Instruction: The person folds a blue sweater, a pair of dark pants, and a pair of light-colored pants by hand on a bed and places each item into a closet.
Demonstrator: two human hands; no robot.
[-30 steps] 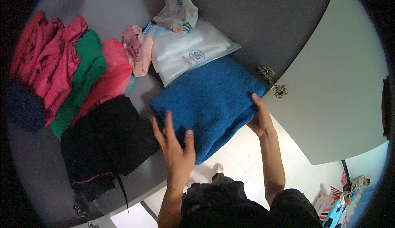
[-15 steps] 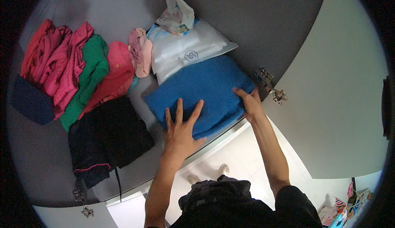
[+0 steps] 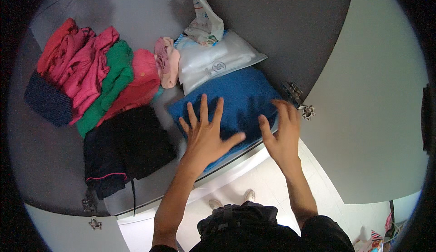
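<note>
A folded blue cloth item (image 3: pixel 236 93) lies on the grey cabinet shelf (image 3: pixel 154 195), close to its front edge. Fingers spread wide, my left hand (image 3: pixel 204 134) is over the cloth's near left part; whether it presses on it I cannot tell. My right hand (image 3: pixel 284 136) is at the cloth's right end, thumb and fingers apart, holding nothing. Behind the blue cloth, and partly covered by it, is a clear plastic packet (image 3: pixel 222 59) with white contents. A crumpled white plastic bag (image 3: pixel 204 22) rests against the packet's far side.
Left of the blue cloth lie folded clothes: a black garment (image 3: pixel 131 145), a red one (image 3: pixel 136 90), a green one (image 3: pixel 109 79), pink ones (image 3: pixel 86 65) and a dark blue knit (image 3: pixel 47 98). A small pale pink piece (image 3: pixel 169 63) sits beside the packet. An open door (image 3: pixel 377 106) with a metal hinge (image 3: pixel 302 104) stands at right.
My right hand has let go of the blue cloth's right edge and opened. My left hand has shifted slightly up and right over the cloth, fingers still spread.
</note>
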